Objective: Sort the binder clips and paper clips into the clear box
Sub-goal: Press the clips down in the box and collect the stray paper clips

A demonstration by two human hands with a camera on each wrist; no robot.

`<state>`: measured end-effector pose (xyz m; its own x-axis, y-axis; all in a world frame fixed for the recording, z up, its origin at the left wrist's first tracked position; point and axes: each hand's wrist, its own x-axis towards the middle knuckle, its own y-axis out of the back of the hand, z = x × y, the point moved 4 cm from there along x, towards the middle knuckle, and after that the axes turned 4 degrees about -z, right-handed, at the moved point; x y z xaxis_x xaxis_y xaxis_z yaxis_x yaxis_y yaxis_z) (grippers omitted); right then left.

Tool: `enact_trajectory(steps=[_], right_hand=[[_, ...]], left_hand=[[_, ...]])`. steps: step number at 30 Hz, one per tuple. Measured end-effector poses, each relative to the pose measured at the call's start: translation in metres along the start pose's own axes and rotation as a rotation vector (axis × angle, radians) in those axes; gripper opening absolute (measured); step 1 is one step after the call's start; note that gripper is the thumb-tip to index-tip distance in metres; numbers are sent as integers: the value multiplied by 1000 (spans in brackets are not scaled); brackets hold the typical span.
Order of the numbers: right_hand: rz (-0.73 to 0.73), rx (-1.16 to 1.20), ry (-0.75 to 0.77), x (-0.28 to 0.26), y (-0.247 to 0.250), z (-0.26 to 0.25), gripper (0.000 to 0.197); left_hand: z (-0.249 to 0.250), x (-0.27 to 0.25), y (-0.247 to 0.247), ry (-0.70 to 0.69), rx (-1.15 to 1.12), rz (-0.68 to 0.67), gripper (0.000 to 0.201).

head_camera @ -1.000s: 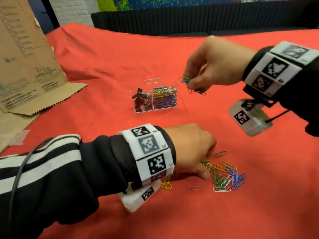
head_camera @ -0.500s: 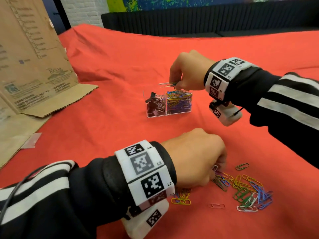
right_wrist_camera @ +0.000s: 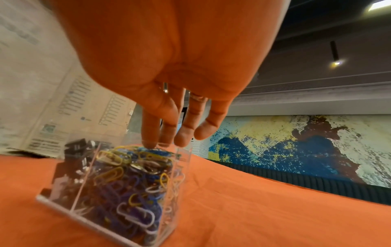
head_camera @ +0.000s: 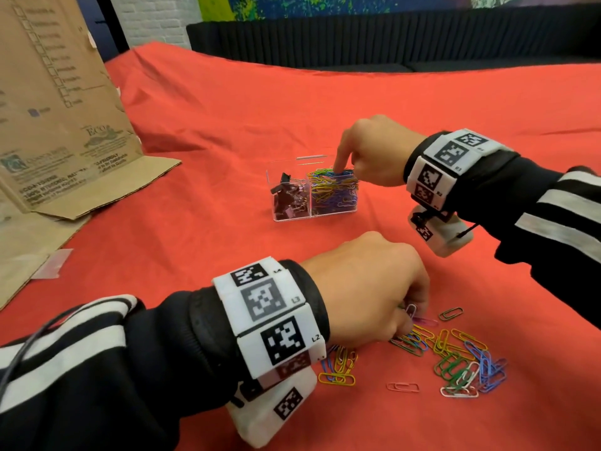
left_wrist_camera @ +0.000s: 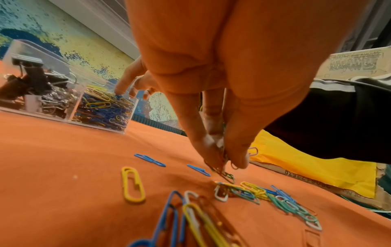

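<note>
Right now the two hands are split between the two ends of the job. Over the clear box (head_camera: 314, 193) the right hand (head_camera: 374, 151) has its index fingertip (right_wrist_camera: 149, 143) pressing straight down on the heap of coloured paper clips (head_camera: 333, 190) in the right compartment, the other fingers loosely extended above the rim and holding nothing; the black binder clips (head_camera: 287, 196) fill the left compartment, on the other side of the divider. Nearer the person, the left hand (head_camera: 367, 288) has thumb and fingertips (left_wrist_camera: 237, 155) drawn together, pinching a small bunch of clips just off the red cloth (head_camera: 227, 118), at the near edge of the loose paper clips (head_camera: 461, 362) scattered there. No binder clips show on the cloth, so the sorting looks to be down to paper clips. What the next move probably turns on is that the box lies beyond the left hand and slightly to its left, well apart from the scatter, and its paper clip side is the one nearer the right hand, which now sits over it. That heap stands almost level with the rim, so added clips could slide off. A brown cardboard box (head_camera: 55, 102) stands far left.
</note>
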<state>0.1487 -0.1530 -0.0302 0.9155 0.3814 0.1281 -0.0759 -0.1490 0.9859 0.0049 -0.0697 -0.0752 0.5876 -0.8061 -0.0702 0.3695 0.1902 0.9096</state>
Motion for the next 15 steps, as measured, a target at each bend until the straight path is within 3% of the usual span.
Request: enact_trajectory(steps=[3, 8, 15], right_hand=[[31, 20, 16, -2, 4, -4, 52], [-52, -2, 83, -4, -6, -12, 61], [212, 119, 4, -33, 32, 22, 55]], left_hand=[[3, -1, 3, -12, 15, 3, 15], [5, -3, 7, -37, 30, 29, 14], [-21, -11, 56, -34, -71, 143, 11]])
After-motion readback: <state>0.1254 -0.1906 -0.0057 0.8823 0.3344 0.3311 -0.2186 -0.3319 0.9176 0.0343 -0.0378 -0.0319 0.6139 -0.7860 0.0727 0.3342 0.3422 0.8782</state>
